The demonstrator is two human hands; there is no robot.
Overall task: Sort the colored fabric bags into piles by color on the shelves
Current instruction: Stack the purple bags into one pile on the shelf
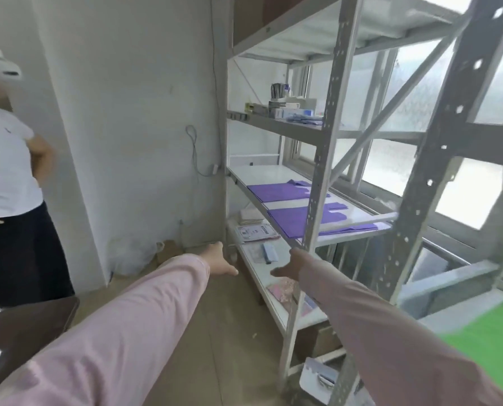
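Two piles of purple fabric bags lie flat on the middle shelf of the grey metal rack: one further back (pixel 279 191) and one nearer (pixel 297 219). A green fabric (pixel 490 338) shows at the right edge on a closer rack. My left hand (pixel 218 260) reaches forward, empty, fingers apart, below and left of the purple piles. My right hand (pixel 292 265) is stretched out next to the rack's front post (pixel 320 171), also empty with its fingers spread. Both arms wear pink sleeves.
The lower shelf (pixel 262 271) holds papers, a small blue box and a pink packet. Boxes and small items stand on the upper shelf (pixel 285 109). A person in a white top (pixel 7 171) stands at left. A dark table corner (pixel 24 326) sits near left. Cardboard boxes lie on the floor.
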